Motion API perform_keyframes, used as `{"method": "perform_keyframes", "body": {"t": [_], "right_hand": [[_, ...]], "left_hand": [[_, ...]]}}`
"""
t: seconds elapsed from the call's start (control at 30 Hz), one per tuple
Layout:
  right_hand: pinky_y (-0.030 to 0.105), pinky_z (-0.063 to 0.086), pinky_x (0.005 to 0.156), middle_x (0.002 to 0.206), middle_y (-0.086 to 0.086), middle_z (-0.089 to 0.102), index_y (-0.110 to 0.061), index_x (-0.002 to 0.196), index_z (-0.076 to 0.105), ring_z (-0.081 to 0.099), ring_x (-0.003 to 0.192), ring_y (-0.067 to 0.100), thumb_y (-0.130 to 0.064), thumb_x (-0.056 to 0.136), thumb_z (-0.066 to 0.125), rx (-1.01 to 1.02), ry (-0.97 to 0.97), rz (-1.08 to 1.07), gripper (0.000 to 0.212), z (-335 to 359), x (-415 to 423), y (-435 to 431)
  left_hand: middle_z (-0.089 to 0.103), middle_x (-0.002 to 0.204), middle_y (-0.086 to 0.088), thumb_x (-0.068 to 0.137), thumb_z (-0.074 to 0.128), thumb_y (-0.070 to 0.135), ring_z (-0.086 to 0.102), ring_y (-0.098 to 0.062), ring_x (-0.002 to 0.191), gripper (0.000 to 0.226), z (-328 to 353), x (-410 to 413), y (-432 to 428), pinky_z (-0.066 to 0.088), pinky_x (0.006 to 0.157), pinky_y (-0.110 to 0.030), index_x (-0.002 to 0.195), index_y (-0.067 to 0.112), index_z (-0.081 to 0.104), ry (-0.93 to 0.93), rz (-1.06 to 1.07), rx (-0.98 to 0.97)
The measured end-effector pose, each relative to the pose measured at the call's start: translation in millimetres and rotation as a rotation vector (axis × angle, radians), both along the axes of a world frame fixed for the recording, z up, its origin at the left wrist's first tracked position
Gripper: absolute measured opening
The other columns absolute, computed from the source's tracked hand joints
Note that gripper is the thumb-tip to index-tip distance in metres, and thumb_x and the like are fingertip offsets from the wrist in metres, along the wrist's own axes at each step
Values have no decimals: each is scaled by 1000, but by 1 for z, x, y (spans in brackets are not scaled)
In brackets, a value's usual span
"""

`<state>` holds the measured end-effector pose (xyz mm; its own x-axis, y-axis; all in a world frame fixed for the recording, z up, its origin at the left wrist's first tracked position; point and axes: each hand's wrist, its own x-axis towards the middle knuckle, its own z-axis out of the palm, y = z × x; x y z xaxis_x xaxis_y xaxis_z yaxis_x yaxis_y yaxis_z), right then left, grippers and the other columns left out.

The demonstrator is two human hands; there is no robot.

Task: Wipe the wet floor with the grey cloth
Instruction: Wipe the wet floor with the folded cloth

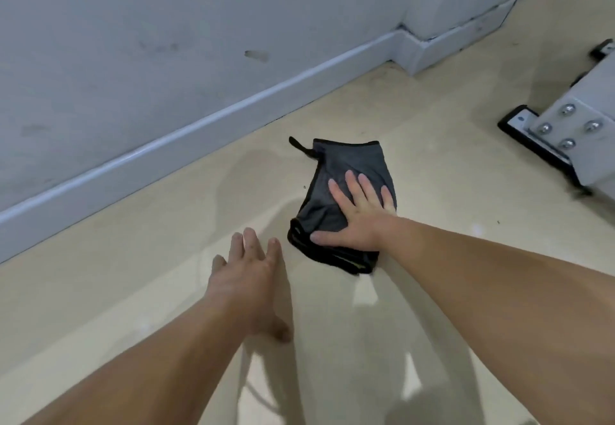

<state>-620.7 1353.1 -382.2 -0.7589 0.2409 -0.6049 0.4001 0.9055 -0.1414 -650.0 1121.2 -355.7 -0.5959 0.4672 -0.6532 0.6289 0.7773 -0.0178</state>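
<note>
The grey cloth (346,165), folded and edged in black with a small loop at its far left corner, lies on the beige floor (449,165). My right hand (352,215) presses flat on its near half, fingers spread, thumb at the cloth's near left edge. My left hand (249,278) hovers over the floor just left of the cloth, fingers apart, holding nothing. A faint wet sheen (239,178) shows on the floor left of the cloth.
A grey wall with a pale skirting board (199,121) runs diagonally behind the cloth and steps out at a corner (419,55). A white metal frame foot with bolts and a black base (572,135) stands at the right.
</note>
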Motion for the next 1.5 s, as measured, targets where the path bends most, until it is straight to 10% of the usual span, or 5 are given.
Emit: {"method": "perform_keyframes", "body": {"t": [0.27, 0.47, 0.77, 0.97, 1.5], "right_hand": [[55, -17, 122, 161, -3, -41, -42, 153, -30, -38, 148, 19, -103, 67, 9, 81, 75, -328, 112, -6, 137, 53], [53, -21, 121, 161, -4, -41, -42, 154, -28, -44, 145, 18, -99, 75, 14, 68, 145, -261, 106, -10, 195, 51], [57, -27, 116, 146, 0, -59, -40, 144, -43, -57, 134, 24, -100, 72, 15, 22, -2, -200, 111, -7, 212, 31], [60, -25, 116, 149, 2, -57, -40, 143, -44, -50, 139, 27, -102, 66, 26, -40, -99, -199, 121, 3, 120, 49], [64, -18, 118, 162, 7, -40, -36, 155, -29, -39, 148, 33, -106, 61, 18, 16, 19, -325, 126, -3, -74, 47]], "left_hand": [[-47, 151, -29, 54, 91, 66, -35, -51, 145, 164, 22, 23, 57, 3, 117, -74, 156, 14, -27, 244, -275, -295], [-5, 165, -27, 55, 92, 60, 18, -41, 148, 137, 29, 52, 155, 41, 108, -58, 156, 7, 15, 148, -257, -211], [40, 128, -3, 32, 77, 87, 41, -23, 127, 129, 10, 34, 119, 45, 87, -45, 131, 18, 30, 134, -140, -35], [-21, 169, 13, 36, 73, 92, -16, -8, 155, 161, -1, 29, 92, 31, 121, -47, 159, 32, -12, 4, 18, 161], [-37, 163, 8, 56, 75, 85, -27, -14, 153, 155, -11, 15, 89, 9, 127, -51, 156, 27, -28, -18, -34, 145]]}}
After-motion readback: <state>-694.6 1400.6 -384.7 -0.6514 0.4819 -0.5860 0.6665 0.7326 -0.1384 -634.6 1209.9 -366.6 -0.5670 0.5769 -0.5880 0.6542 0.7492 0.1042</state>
